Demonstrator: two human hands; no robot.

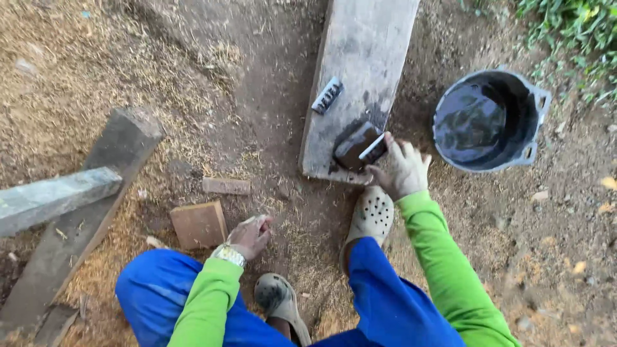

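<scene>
Right hand (400, 171): fingers pinching a flat blade (373, 148) on the wet sharpening block (357, 145), near end of the plank (357, 83). Blade long axis runs far-right. Left hand (249, 236): fingers curled, well apart, near-left.

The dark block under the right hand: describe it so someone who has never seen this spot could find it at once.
Start at the long grey plank lying on the dirt left of the black water bucket. At the plank's near end, on a wet dark patch, sits the dark block, with the right hand on it. Unlike the reddish bricks on the ground by the left hand, it is dark brown and wet.
</scene>
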